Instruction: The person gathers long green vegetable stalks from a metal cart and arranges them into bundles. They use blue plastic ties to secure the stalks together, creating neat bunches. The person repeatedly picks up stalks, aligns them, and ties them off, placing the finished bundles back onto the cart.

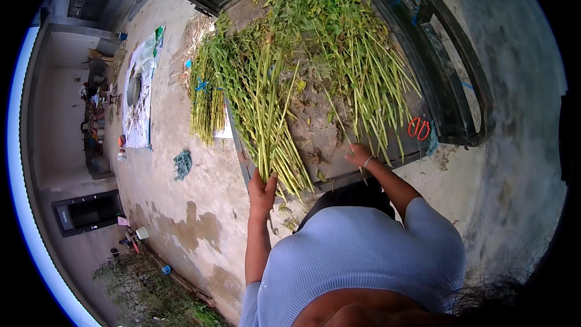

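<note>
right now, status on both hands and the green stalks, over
Left hand gripping the cut ends of a green stalk bundle. Right hand open, resting on the cart bed by the loose stalks. Orange scissors lie off to the right.

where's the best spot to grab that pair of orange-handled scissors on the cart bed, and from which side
Probably by the two loop handles of the orange-handled scissors, coming from above and the person's right. They lie flat on the dark cart bed near its right rail, clear of the long green leafy stems. The right hand is nearest; the blades are too small to make out.
</note>
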`<state>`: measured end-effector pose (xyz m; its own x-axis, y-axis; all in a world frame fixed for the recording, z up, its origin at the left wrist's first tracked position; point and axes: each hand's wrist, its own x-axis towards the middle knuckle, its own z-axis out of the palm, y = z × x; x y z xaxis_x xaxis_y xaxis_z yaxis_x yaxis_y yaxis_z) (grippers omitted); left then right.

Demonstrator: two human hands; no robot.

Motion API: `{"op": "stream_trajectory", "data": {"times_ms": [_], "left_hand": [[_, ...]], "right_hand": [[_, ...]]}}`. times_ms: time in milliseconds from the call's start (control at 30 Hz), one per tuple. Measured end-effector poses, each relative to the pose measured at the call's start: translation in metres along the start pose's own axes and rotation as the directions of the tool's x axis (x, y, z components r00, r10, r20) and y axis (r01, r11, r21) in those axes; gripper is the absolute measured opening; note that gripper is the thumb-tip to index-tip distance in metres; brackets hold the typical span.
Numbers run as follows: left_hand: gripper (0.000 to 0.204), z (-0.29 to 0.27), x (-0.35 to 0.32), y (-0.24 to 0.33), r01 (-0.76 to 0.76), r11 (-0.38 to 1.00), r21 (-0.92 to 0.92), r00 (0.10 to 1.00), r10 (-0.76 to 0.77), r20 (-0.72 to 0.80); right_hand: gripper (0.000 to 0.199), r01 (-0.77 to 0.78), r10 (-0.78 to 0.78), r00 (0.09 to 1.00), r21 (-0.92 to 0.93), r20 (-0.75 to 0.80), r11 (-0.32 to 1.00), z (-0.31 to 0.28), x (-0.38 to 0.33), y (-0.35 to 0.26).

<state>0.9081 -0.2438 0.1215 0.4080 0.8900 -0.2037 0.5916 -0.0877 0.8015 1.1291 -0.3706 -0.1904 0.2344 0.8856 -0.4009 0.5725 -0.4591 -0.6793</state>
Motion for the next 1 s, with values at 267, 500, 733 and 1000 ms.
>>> {"op": "stream_trajectory", "data": {"times_ms": [267,500,733,1000], "left_hand": [[0.012,0.051,-0.011,-0.058,0.267,0.943,-0.2,0.961,-0.247,0.121],[0.019,0.08,-0.01,-0.061,0.63,0.579,-0.517,0.776,-0.475,0.414],[0.014,0.088,-0.013,-0.036,0.577,0.682,-0.449,0.815,-0.451,0.364],[0.013,0.084,0.005,-0.042,0.772,0.336,-0.54,0.635,-0.432,0.64]], "right_hand": [[0.025,-0.31,0.26,0.943,-0.266,-0.207,0.913,0.046,0.02,-0.013],[0.031,-0.353,0.263,0.93,0.424,0.256,0.834,0.021,0.047,-0.005],[0.011,-0.218,-0.255,0.948,0.971,0.188,-0.095,-0.06,0.007,-0.113],[0.031,0.368,-0.233,0.909,0.403,-0.345,0.838,-0.06,-0.001,-0.102]]}}
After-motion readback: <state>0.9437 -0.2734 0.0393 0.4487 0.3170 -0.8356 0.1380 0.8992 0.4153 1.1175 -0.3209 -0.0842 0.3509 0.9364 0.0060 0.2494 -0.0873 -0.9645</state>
